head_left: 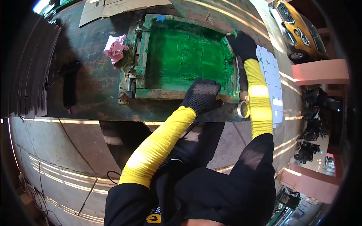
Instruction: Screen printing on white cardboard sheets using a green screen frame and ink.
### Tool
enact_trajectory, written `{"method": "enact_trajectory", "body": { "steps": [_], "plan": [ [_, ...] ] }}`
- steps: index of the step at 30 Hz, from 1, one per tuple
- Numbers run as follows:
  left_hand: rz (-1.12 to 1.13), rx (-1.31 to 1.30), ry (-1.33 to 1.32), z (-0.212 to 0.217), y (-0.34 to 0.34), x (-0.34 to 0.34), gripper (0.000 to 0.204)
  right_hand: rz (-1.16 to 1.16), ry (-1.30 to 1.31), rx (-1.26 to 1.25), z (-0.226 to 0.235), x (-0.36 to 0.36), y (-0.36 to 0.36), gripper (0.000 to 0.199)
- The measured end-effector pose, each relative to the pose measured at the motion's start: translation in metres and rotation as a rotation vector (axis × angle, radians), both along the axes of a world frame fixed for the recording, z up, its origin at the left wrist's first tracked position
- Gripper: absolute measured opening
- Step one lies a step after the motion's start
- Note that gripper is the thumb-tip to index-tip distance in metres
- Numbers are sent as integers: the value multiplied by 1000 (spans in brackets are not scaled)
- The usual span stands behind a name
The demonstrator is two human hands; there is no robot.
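A wooden screen printing frame (166, 93) lies on the dark table, its mesh (169, 56) smeared with wet-looking green ink. Ridges of thicker ink run down the middle and along the right side. My left hand (203, 95), in a black knit glove, is closed over the near rail, knuckles toward the mesh. At the far right corner, my right hand (244, 45), gloved alike, curls its fingers around the frame; its fingertips are partly hidden. Metal hinge clamps (132, 71) join the frame's left side to a base. Yellow sleeves cover both my forearms.
A crumpled pink cloth (115, 49) sits left of the clamps. Farther left are a black tool (70, 83) and stacked sheets (28, 67). A tape roll (243, 109) lies near the front right corner, beside white printed sheets (277, 90). Cardboard (120, 6) lies at the back.
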State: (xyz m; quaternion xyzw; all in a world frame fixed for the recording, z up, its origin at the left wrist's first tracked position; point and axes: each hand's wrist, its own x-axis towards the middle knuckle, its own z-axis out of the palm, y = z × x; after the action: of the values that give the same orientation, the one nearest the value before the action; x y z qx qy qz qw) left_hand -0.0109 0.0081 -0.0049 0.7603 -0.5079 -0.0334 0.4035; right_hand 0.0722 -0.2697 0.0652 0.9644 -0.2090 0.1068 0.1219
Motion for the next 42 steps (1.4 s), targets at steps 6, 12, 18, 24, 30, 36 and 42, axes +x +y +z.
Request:
{"method": "enact_trajectory", "body": {
  "steps": [6, 12, 18, 24, 30, 36, 42],
  "plan": [
    [14, -37, 3, -6, -4, -2, 42, -140, 23, -55, -9, -3, 12, 59],
    [57, -130, 17, -18, -8, -4, 37, -265, 77, -129, -19, 7, 20, 62],
    [105, -145, 25, -30, -8, 1, 33, -340, 70, -18, -4, 14, 65, 61],
    [104, -219, 21, -26, -23, -10, 31, -418, 83, -132, -25, 15, 3, 62],
    [120, -181, 25, -33, -12, -4, 29, -415, 92, -38, -19, 15, 64, 62],
    [98, -192, 36, -28, -12, -7, 28, -406, 65, -20, -15, 15, 64, 58],
    [102, -169, 28, -29, -10, -4, 30, -238, 76, -11, -25, 26, 89, 54]
  ]
}}
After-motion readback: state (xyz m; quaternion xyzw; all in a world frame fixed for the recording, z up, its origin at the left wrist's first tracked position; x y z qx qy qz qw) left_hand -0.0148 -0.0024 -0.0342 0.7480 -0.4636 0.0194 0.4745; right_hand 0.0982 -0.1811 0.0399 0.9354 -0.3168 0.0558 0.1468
